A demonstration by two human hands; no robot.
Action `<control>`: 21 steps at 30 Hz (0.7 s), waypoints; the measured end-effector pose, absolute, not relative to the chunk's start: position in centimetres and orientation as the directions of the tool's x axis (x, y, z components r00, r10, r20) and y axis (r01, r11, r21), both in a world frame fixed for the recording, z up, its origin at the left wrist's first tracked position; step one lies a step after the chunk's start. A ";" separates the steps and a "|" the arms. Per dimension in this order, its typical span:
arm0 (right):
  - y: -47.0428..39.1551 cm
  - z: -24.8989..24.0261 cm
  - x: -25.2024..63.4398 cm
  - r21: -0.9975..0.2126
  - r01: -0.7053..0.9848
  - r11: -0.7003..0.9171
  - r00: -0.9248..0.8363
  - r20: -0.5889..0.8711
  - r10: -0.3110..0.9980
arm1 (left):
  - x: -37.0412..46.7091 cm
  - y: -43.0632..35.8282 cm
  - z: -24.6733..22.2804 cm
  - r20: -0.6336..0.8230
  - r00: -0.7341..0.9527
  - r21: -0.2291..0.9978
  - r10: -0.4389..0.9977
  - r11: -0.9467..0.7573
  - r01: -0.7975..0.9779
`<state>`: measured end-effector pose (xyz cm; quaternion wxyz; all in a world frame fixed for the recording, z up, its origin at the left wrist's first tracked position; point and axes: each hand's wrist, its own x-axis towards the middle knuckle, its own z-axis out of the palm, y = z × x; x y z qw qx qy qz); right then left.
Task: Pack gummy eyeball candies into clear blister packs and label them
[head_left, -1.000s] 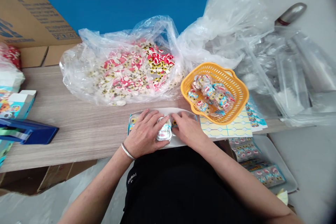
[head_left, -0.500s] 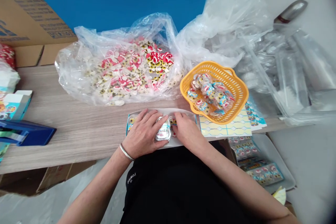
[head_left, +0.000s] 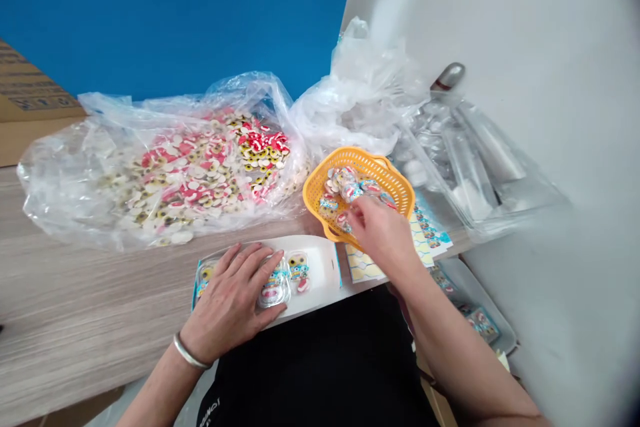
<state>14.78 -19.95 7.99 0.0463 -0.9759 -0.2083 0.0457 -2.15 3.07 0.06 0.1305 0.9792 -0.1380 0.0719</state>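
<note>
Head view, left hand (head_left: 234, 297) with fingers loosely spread over packs (head_left: 276, 288) on a white card (head_left: 324, 270), right hand (head_left: 384, 233) reaching into a basket (head_left: 403, 188) of similar packs, fingers bent, hold impossible to tell.

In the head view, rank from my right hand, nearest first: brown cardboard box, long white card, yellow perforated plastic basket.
1. Yellow perforated plastic basket: right hand is over it.
2. Long white card: left of that hand.
3. Brown cardboard box: far left.
</note>
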 end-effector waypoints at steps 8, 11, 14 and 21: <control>-20.7 4.4 22.0 0.045 0.500 -0.865 0.866 -0.024 0.500 | -2.1 2.9 0.4 0.155 0.957 0.237 -0.244 -0.932 -0.276; -20.4 4.2 22.0 0.041 0.496 -0.867 0.868 -0.025 0.496 | -2.1 2.9 0.5 0.151 0.961 0.246 -0.232 -0.933 -0.264; -20.7 5.5 20.4 -0.063 0.508 -0.859 0.860 0.094 0.501 | -2.1 2.9 0.6 0.148 0.964 0.259 -0.222 -0.932 -0.254; -19.2 7.7 11.0 -0.509 0.555 -0.657 0.746 -0.046 0.665 | -2.1 2.9 0.5 0.119 0.966 0.287 -0.231 -0.923 -0.256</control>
